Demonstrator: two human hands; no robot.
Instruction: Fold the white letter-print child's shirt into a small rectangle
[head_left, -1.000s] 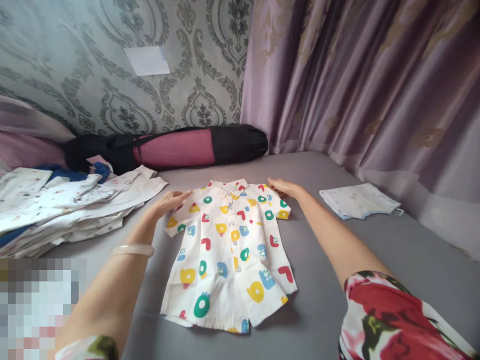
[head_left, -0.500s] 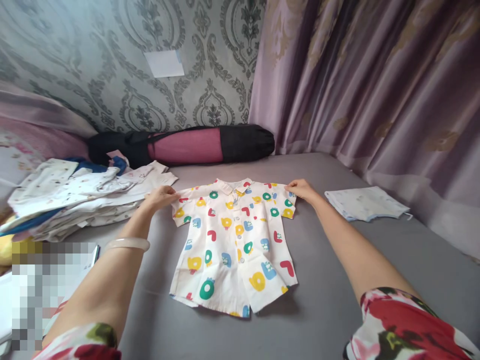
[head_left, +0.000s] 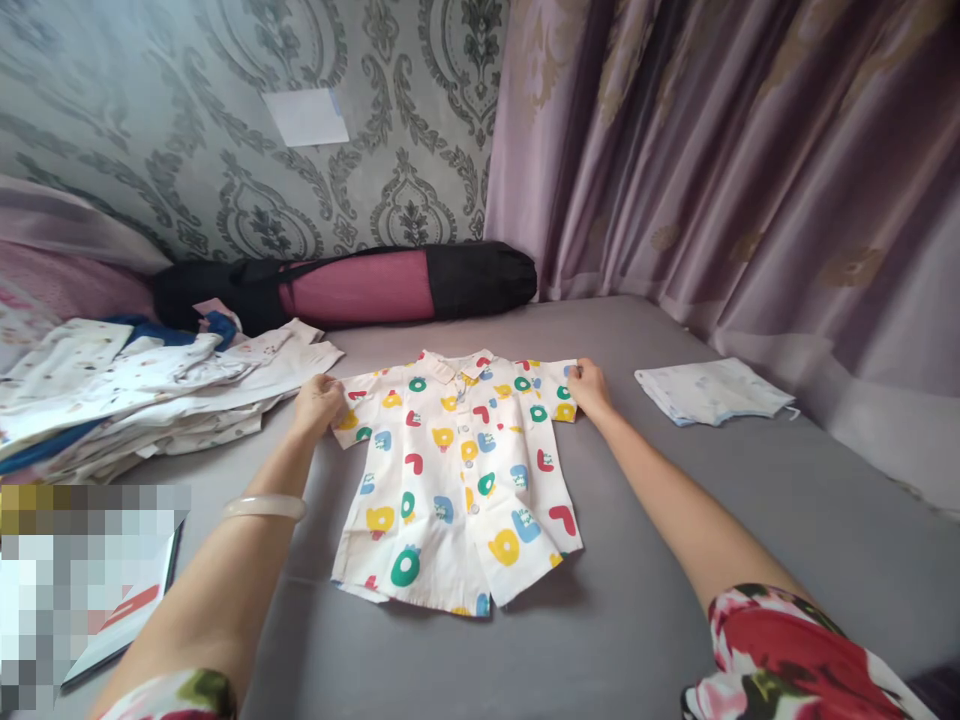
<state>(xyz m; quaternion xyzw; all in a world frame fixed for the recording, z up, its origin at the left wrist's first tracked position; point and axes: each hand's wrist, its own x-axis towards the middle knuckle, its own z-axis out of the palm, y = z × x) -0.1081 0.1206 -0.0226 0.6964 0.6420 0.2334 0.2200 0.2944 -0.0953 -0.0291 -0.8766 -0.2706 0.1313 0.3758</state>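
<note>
A small white short-sleeved shirt (head_left: 450,470) with a collar, buttons and a colourful letter print lies front side up on the grey sheet (head_left: 630,600). My left hand (head_left: 320,400) is closed on the end of the sleeve at the left. At the other side, my right hand (head_left: 589,387) pinches the edge of the right sleeve. Both sleeves are stretched outward between my hands. The front hem is a little creased, with one corner flap apart from the other near the bottom.
Several light clothes lie in a stack (head_left: 172,390) at the left. A folded white cloth (head_left: 716,390) is at the right. A long black and pink bag (head_left: 360,288) rests along the wall, beside purple curtains (head_left: 675,150). Something blurred out sits front left.
My right hand has shifted from the shoulder side to the sleeve's end, and the sleeves look straighter. The camera view has turned slightly to the right.
</note>
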